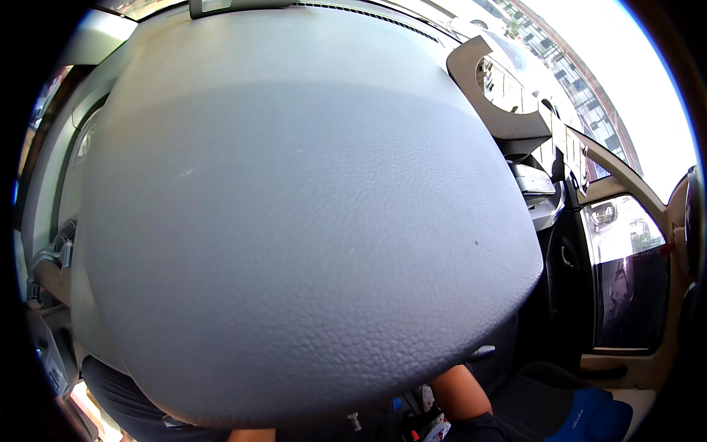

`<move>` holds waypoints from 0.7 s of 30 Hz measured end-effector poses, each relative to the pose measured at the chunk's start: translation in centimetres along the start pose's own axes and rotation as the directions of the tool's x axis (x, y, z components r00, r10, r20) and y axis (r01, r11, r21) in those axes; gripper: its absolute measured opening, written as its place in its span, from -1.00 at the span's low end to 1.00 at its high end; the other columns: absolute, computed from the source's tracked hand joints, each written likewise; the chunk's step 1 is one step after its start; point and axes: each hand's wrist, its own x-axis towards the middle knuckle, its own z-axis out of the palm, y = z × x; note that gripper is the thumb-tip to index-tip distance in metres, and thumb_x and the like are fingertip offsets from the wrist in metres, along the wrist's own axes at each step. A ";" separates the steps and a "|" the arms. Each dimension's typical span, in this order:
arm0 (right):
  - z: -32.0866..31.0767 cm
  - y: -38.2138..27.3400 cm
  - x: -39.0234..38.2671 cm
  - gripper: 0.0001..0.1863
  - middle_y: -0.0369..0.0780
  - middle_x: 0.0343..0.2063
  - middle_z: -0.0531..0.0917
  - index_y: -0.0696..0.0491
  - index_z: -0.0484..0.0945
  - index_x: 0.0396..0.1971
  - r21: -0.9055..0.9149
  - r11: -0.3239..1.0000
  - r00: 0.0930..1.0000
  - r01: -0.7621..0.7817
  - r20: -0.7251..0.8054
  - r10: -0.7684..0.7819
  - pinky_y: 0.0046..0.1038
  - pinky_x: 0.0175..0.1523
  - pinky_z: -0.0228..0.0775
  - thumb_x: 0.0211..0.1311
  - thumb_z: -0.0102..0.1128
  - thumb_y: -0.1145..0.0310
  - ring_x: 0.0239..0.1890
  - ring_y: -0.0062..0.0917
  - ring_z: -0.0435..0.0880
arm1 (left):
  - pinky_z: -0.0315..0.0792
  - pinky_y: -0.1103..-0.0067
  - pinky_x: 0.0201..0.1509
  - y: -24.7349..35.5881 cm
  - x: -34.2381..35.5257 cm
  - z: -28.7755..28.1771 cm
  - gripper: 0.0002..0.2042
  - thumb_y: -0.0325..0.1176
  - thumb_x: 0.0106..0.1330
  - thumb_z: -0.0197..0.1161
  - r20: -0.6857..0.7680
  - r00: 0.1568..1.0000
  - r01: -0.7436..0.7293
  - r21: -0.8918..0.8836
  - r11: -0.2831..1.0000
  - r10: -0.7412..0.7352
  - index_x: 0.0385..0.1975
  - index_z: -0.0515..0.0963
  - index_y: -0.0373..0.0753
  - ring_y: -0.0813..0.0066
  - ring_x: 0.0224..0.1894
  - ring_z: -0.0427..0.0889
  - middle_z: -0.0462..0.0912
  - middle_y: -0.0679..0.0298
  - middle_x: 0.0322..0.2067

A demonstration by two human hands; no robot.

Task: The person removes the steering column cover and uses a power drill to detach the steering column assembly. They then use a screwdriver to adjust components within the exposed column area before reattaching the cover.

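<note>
A large grey, leather-grained car dashboard (309, 221) fills most of the view. My right forearm (460, 394) passes beneath its lower edge, right of the middle, and the hand is hidden behind the panel. Only a short strip of my left forearm (252, 435) shows at the bottom edge; that hand is covered by the dashboard too. What either hand holds or touches cannot be seen. Between the forearms lies a small cluttered spot with a pale fitting (354, 421) and some blue and red bits.
A dark trim piece with a round cutout (508, 121) stands at the dashboard's right end. Beyond it is a car door with a window (626, 295). A dark seat with a blue patch (589, 416) sits at lower right. On the left is the door frame (55, 158).
</note>
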 end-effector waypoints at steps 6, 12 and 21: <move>-0.3 -2.9 1.0 -0.61 -0.35 0.06 0.84 0.14 0.74 0.24 0.176 0.984 0.989 -0.018 0.148 -0.009 -0.35 0.25 0.55 0.54 0.50 0.33 0.11 -0.59 0.72 | 0.70 0.41 0.15 0.2 -0.2 -0.6 -0.65 -0.51 0.53 0.33 -0.003 1.000 0.000 -0.019 1.000 0.000 0.26 0.57 -0.35 0.37 0.01 0.78 0.76 0.11 0.05; -1.4 -3.7 -0.1 -0.54 -0.29 0.11 0.84 0.15 0.69 0.35 0.070 0.988 0.978 -0.136 0.169 0.123 -0.38 0.36 0.51 0.54 0.47 0.35 0.18 -0.57 0.71 | 0.69 0.41 0.17 0.2 -0.1 -0.3 -0.64 -0.51 0.51 0.33 0.018 0.999 0.049 -0.023 0.999 -0.048 0.27 0.57 -0.37 0.36 0.02 0.79 0.77 0.09 0.05; 0.0 -3.4 0.2 -0.58 -0.26 0.08 0.84 0.17 0.68 0.30 0.082 0.984 0.987 -0.157 0.057 0.153 -0.37 0.32 0.56 0.54 0.43 0.39 0.15 -0.54 0.73 | 0.68 0.40 0.19 0.6 -0.2 -0.6 -0.62 -0.52 0.49 0.34 0.020 0.998 0.058 -0.049 0.997 -0.058 0.28 0.57 -0.41 0.36 0.02 0.79 0.78 0.07 0.05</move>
